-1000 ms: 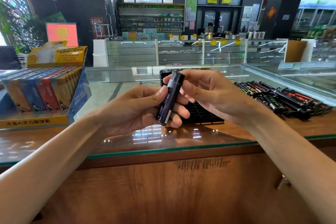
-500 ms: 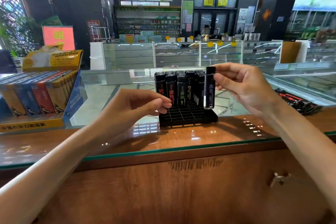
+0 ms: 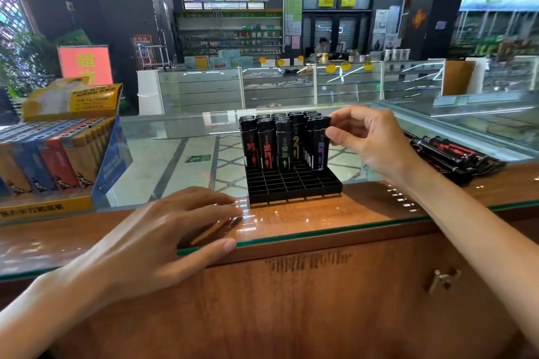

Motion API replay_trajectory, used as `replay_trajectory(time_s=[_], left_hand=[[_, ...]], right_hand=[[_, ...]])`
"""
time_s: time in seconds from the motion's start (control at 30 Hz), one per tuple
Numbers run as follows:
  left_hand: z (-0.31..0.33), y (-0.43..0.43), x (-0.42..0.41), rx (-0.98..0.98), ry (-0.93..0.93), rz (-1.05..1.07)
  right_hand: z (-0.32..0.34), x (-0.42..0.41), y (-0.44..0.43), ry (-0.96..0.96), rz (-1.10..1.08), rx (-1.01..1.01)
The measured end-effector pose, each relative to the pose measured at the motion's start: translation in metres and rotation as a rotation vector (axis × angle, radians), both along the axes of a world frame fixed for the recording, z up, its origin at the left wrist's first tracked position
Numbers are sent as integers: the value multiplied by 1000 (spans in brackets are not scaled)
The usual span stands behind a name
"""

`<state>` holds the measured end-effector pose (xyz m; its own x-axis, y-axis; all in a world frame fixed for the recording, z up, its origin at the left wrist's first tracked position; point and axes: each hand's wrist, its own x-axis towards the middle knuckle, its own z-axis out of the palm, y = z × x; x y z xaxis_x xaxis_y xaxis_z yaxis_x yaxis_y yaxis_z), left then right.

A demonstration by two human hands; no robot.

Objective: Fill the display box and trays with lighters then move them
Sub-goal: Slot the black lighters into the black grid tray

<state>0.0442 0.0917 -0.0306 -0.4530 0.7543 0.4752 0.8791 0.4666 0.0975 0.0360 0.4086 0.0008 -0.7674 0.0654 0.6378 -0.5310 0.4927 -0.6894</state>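
We see a glass-topped wooden counter (image 3: pixel 364 213) in a shop, with glass showcases (image 3: pixel 277 87) and stocked shelves (image 3: pixel 230 35) across the room. On the glass stands a black plastic grid tray (image 3: pixel 294 188), its back rows holding upright black lighters (image 3: pixel 267 146). The right hand (image 3: pixel 370 143) pinches the top of a black lighter with purple print (image 3: pixel 320 151), which stands upright at the right end of the nearest filled row. The left hand (image 3: pixel 163 230) lies flat on the counter, fingers straight and slightly apart. Loose black lighters (image 3: pixel 455 154) lie at right. A yellow-and-blue cardboard display box (image 3: pixel 49 207) of coloured lighters sits at left.
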Motion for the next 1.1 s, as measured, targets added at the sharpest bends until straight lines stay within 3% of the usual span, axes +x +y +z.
replay_trajectory(time_s=[0.17,0.53,0.8,1.0,1.1], left_hand=[[-1,-1,1,-3,24,-7],[1,2,7,-56,174,20],[9,5,13,-64,151,16],[20,70,27,83,219,-66],[28,129,34,183,119,-114]], right_hand=[[-1,2,-2,-14,-45,110],[-9,4,-1,-25,-75,-27],[-1,32,20,-16,-125,58],[12,89,125,29,-416,188],[2,99,178,-50,-610,282]])
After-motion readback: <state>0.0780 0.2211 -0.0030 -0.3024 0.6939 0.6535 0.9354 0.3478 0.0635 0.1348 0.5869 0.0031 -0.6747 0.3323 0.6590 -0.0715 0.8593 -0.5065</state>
